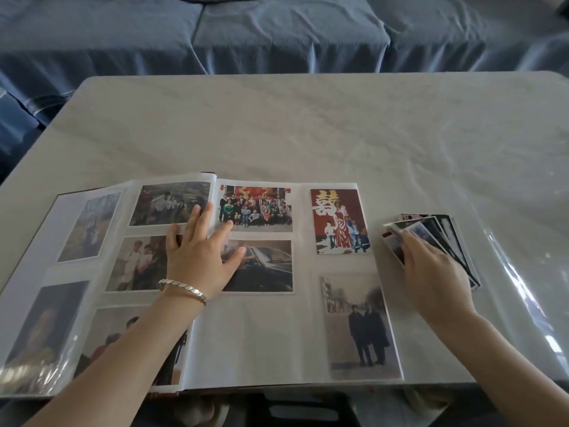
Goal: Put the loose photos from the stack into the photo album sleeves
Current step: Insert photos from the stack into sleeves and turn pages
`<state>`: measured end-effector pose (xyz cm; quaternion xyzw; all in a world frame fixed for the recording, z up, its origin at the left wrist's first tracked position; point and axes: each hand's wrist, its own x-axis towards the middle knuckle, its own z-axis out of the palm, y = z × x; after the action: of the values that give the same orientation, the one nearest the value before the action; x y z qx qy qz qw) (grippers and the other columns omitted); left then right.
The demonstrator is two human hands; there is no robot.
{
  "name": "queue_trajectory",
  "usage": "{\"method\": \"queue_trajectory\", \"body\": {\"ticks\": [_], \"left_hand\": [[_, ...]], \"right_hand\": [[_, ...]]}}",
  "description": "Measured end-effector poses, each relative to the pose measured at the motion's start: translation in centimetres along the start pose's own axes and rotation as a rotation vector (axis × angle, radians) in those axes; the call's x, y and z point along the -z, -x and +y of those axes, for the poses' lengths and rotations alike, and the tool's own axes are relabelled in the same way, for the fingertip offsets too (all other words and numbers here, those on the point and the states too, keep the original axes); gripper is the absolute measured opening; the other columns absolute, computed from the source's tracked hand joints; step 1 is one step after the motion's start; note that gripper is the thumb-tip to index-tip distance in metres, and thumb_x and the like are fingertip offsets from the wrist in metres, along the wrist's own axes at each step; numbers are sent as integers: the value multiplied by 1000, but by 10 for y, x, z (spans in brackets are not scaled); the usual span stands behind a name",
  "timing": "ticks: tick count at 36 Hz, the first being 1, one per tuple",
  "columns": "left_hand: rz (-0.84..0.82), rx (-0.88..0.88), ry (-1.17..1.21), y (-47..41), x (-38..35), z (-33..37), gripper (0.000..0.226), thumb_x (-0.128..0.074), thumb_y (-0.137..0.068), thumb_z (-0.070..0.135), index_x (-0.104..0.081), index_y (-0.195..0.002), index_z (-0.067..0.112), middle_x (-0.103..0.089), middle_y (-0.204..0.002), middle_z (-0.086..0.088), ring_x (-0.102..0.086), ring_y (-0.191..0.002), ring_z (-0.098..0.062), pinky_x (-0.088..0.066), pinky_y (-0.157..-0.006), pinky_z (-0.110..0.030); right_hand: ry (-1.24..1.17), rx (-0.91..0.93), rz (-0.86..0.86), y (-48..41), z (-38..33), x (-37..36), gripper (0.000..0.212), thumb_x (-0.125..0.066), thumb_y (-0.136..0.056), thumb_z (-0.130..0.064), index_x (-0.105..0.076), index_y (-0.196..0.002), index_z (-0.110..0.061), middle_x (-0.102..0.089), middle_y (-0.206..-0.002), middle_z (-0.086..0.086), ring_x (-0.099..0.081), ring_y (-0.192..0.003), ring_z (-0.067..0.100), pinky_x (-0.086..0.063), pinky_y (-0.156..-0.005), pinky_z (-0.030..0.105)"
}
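Pressing my left hand (200,260) flat across the middle fold of the photo album (303,266), I am holding the open pages down. Its fingers are straight and spread, grasping nothing. Every sleeve I am seeing on the left page is showing a photo. On the right page four photos are sitting in place, and the empty sleeve (255,340) in the lower left part of that page is showing only white.

The stack of loose photos (446,232) is lying fanned on the table (308,134), just beside the album's right edge. My right hand (431,272) is resting on its near end, fingers reaching over the top prints. The back of the hand is hiding the thumb, so I cannot tell whether one print is already pinched.

I am judging this as the picking step for the next photo. The next move is calling for separating a single print from the fan, then carrying it left to the empty sleeve and finding its opening.
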<state>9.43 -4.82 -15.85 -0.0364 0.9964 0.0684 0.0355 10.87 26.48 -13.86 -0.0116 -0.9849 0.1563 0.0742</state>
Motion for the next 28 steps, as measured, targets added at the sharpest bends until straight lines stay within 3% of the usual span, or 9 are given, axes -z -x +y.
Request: {"method": "queue_trajectory", "body": {"ticks": [3, 6, 9, 12, 14, 19, 21, 25, 28], "left_hand": [[-1, 3, 10, 0, 1, 1, 58, -41, -89, 59, -35, -142, 35, 2, -158, 3, 7, -145, -17, 1, -115, -45], [7, -2, 17, 1, 2, 0, 58, -42, -89, 58, -37, -141, 34, 0, -158, 3, 5, -145, -18, 0, -115, -45], [17, -10, 17, 2, 4, 1, 57, -44, -89, 56, -38, -140, 33, -2, -158, 2, 3, -145, -18, -1, -115, -46], [19, -7, 18, 1, 5, 1, 58, -45, -88, 57, -38, -141, 32, -3, -158, 2, 2, -145, -18, -1, -115, -46], [20, -4, 29, 2, 5, 1, 59, -45, -88, 57, -38, -140, 32, -3, -158, 2, 2, -145, -18, -1, -114, -45], [31, -16, 80, 2, 5, 1, 56, -51, -87, 54, -43, -137, 30, -6, -158, 2, 0, -145, -17, 0, -114, -44], [38, -25, 101, 4, 6, 1, 54, -54, -87, 51, -46, -135, 28, -8, -158, 2, 0, -145, -17, 0, -115, -44], [24, -47, 110, 5, 8, -1, 49, -55, -88, 47, -49, -133, 27, -9, -158, 1, 1, -145, -18, 1, -115, -42], [7, -81, 99, 12, 8, -2, 43, -53, -90, 43, -50, -130, 28, -6, -158, 2, 5, -145, -17, 6, -114, -38]], "right_hand": [[-86, 344, 122, 13, -16, -1, 36, -67, -78, 10, -64, -112, 0, -66, -110, 16, -65, -99, 31, -55, -77, 48], [-107, 435, -43, 27, -34, -10, 53, -82, -60, 6, -66, -110, 0, -66, -113, 14, -65, -101, 28, -48, -85, 49], [-53, 538, -231, 33, -46, -19, 42, -78, -72, -6, -67, -112, -5, -62, -122, 9, -61, -111, 24, -41, -96, 38], [-167, 467, -354, 33, -49, -25, 33, -52, -95, -28, -61, -124, -15, -46, -142, -3, -41, -132, 14, -17, -108, 20], [-235, 390, -369, 29, -48, -23, 38, -54, -93, -32, -57, -128, -17, -43, -143, -5, -37, -132, 13, -21, -108, 22], [25, 268, -519, 8, -41, -22, 96, -67, -73, -58, -14, -147, -28, -12, -154, -4, -6, -141, 16, -9, -115, 39], [74, 216, -527, 1, -42, -23, 109, -69, -64, -65, -10, -147, -27, -18, -149, -2, -12, -137, 21, -16, -113, 40], [102, 112, -517, -4, -47, -27, 112, -71, -55, -70, -16, -144, -28, -26, -140, 3, -21, -130, 24, -26, -108, 43], [43, 59, -442, -5, -47, -24, 82, -71, -68, -58, -35, -135, -26, -39, -129, 2, -35, -122, 23, -30, -103, 42]]}}
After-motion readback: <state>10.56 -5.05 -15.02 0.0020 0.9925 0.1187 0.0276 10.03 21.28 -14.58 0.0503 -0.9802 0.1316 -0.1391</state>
